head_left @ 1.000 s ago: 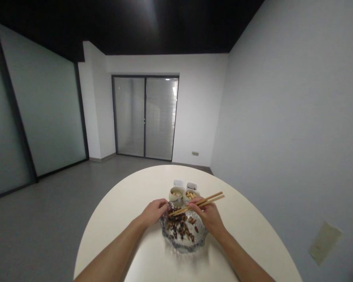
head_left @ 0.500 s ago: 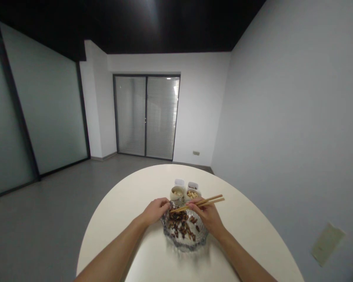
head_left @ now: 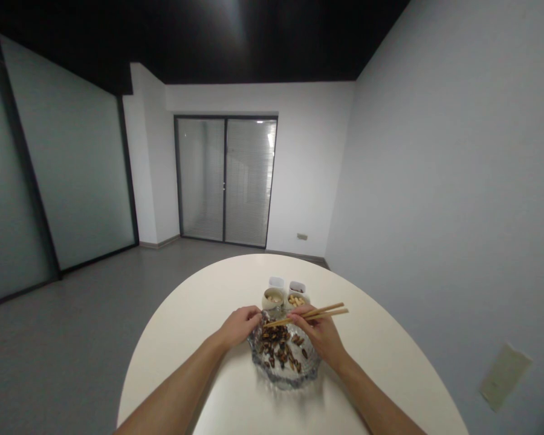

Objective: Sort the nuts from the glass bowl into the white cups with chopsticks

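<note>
A clear glass bowl with a scalloped rim (head_left: 294,382) stands on the table, holding many small dark brown pieces (head_left: 278,350) that look like dried insects or pods. My left hand (head_left: 241,324) grips the bowl's left rim, its fingers bent over the edge. Above the bowl's right side, my right hand (head_left: 315,329) is closed around a pair of wooden chopsticks (head_left: 329,310). Their tips reach left into the brown pieces near the far rim. Whether anything is pinched between the tips is too small to tell.
Just beyond the bowl sit a round cup with pale pieces (head_left: 272,297), a dish of peanut-like pieces (head_left: 297,299), a small white dish (head_left: 276,282) and another with dark bits (head_left: 297,287). All rest on a round white table (head_left: 181,338), close to a wall on the right.
The chopsticks have shifted very slightly, their back ends a little lower and farther apart. My left hand and the bowl stay put.
</note>
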Demonstrator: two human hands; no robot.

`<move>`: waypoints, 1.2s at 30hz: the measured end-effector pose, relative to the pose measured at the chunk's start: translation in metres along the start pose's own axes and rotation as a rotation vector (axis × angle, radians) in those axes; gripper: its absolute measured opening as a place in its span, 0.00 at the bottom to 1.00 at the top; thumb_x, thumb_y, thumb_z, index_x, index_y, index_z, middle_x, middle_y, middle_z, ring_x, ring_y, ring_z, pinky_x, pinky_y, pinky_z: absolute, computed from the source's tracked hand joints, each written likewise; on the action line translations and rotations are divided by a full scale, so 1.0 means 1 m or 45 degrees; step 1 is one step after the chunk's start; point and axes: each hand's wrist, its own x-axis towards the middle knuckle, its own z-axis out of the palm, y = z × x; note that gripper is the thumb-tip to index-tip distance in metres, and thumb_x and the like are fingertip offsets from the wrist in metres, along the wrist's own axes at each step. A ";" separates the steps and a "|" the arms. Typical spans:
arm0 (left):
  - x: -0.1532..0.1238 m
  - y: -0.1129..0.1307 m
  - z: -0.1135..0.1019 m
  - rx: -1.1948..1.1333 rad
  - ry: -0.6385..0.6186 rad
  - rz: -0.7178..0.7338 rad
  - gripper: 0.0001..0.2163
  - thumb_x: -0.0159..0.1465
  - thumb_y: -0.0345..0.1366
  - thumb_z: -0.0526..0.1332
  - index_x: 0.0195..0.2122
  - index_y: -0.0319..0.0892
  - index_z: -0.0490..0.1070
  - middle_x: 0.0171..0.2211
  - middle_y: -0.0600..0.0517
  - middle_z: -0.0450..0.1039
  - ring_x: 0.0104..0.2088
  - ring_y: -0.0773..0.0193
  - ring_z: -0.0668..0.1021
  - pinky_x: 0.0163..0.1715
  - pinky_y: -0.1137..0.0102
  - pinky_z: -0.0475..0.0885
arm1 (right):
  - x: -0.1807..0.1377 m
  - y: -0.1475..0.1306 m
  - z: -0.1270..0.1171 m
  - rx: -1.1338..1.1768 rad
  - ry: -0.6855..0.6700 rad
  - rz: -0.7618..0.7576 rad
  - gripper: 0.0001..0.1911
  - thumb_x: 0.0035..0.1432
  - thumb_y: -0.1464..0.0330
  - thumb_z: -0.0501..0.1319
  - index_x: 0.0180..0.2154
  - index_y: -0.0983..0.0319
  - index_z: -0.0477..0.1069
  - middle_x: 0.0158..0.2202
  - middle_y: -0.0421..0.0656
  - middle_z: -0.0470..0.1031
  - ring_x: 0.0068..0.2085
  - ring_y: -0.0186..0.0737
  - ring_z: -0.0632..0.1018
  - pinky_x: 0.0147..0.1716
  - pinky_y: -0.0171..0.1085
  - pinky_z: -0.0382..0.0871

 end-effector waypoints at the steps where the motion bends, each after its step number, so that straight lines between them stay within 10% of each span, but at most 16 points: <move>1: 0.000 0.000 0.000 0.001 0.001 -0.002 0.17 0.65 0.45 0.52 0.36 0.40 0.77 0.32 0.51 0.78 0.35 0.60 0.75 0.35 0.71 0.67 | 0.000 0.000 0.000 -0.005 0.003 -0.006 0.13 0.58 0.56 0.67 0.34 0.59 0.80 0.34 0.44 0.82 0.37 0.46 0.81 0.39 0.41 0.76; 36: 0.000 0.000 0.000 -0.028 -0.006 0.016 0.17 0.65 0.45 0.52 0.36 0.40 0.77 0.33 0.50 0.78 0.35 0.60 0.76 0.35 0.71 0.67 | 0.001 0.001 -0.004 -0.149 -0.019 -0.039 0.15 0.59 0.54 0.66 0.36 0.58 0.81 0.36 0.45 0.83 0.40 0.50 0.82 0.43 0.47 0.77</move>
